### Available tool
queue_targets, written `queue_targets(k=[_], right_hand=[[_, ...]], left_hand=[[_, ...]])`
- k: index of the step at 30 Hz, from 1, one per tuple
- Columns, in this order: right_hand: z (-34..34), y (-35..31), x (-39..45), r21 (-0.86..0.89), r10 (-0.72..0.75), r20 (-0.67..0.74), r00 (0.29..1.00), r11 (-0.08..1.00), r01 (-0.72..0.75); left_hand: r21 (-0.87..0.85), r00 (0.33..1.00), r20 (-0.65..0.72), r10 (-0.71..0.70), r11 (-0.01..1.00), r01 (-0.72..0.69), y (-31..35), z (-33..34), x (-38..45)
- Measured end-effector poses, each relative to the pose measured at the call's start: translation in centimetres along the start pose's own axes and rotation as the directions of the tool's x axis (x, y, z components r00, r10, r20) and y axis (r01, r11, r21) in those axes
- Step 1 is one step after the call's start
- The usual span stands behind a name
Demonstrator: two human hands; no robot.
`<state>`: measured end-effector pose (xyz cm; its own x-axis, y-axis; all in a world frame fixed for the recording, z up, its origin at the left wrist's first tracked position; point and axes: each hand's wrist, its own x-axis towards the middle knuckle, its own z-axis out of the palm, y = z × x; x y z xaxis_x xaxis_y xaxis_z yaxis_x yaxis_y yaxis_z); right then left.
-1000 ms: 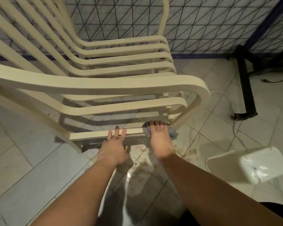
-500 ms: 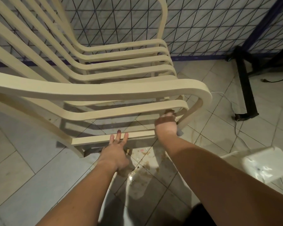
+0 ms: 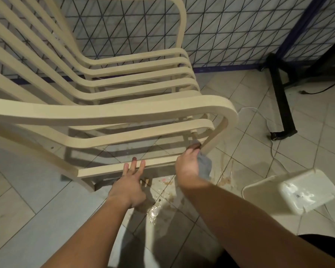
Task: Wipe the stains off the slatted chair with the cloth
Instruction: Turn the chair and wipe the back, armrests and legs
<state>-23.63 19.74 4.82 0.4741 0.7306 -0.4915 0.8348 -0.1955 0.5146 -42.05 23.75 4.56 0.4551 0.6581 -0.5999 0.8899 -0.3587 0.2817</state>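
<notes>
A cream slatted chair [image 3: 112, 113] stands on the tiled floor and fills the left and middle of the view. My left hand [image 3: 131, 180] lies flat with fingers spread, its fingertips on the chair's lowest front slat [image 3: 104, 170]. My right hand [image 3: 188, 167] grips a grey cloth [image 3: 204, 167] and presses it against the lower right corner of the frame, where the curved leg meets the slats. Part of the cloth hangs below and to the right of my hand.
Wet, brown-stained floor tiles [image 3: 162, 200] lie under my arms. A white basin [image 3: 298, 192] sits on the floor at the right. A black metal stand [image 3: 280, 105] and cables lie beyond it. A wire-grid panel [image 3: 230, 29] stands behind the chair.
My right hand with the cloth went up from the lowest front slat to the right end of the frame and has slid a little down the curved leg. My left hand stayed put.
</notes>
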Motion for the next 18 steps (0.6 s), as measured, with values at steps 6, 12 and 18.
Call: queue_targets(k=[6,12,18], right_hand=[[0.4,1.8,-3.3,0.422,-0.111,-0.190,0.975,0.888,0.184],[3.9,5.0,-8.0,0.123,-0.314,-0.617,0.721,0.867,0.483],[-0.6,9.6,-5.7,-0.365,-0.347,-0.383,0.856,0.908,0.205]], left_hand=[[0.018,1.000,0.002,-0.015,1.000,0.015,0.4,0.0,0.0],[0.002,0.999,0.018,-0.044,0.999,0.044,0.8,-0.1,0.2],[0.023,0.996,0.060,-0.061,0.998,0.060,0.9,-0.4,0.3]])
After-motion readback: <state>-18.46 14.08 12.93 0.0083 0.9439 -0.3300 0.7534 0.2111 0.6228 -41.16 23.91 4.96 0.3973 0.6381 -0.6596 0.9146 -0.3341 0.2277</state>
